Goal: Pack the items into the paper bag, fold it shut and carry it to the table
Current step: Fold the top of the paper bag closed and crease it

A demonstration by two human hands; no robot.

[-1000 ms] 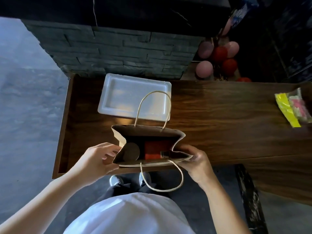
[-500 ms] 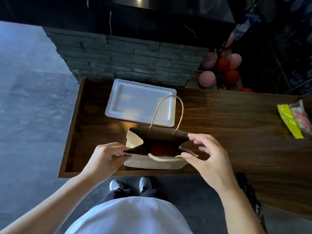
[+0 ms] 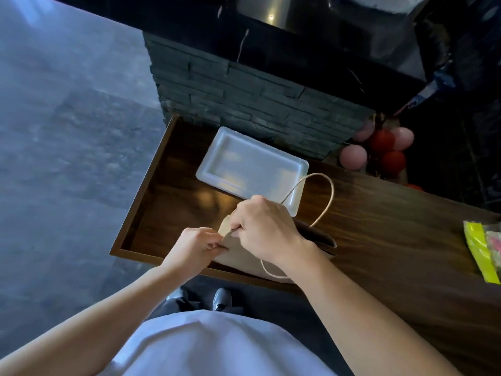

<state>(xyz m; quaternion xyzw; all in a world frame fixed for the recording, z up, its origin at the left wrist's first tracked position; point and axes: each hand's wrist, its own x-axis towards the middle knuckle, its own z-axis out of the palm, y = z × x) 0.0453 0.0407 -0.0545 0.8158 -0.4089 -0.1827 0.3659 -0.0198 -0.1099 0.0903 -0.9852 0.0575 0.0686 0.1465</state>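
Head view: my left hand (image 3: 193, 246) and right hand (image 3: 264, 229) both pinch the paper bag (image 3: 244, 253) mouth at frame centre, on the wooden counter (image 3: 379, 234). I'd crease evenly, keeping handles clear. Bag contents are hidden; the white tray (image 3: 252, 166) above it looks empty.

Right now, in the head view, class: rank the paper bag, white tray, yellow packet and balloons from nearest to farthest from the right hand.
1. paper bag: under the right hand, held.
2. white tray: just behind.
3. balloons and yellow packet: far right; too close to call.
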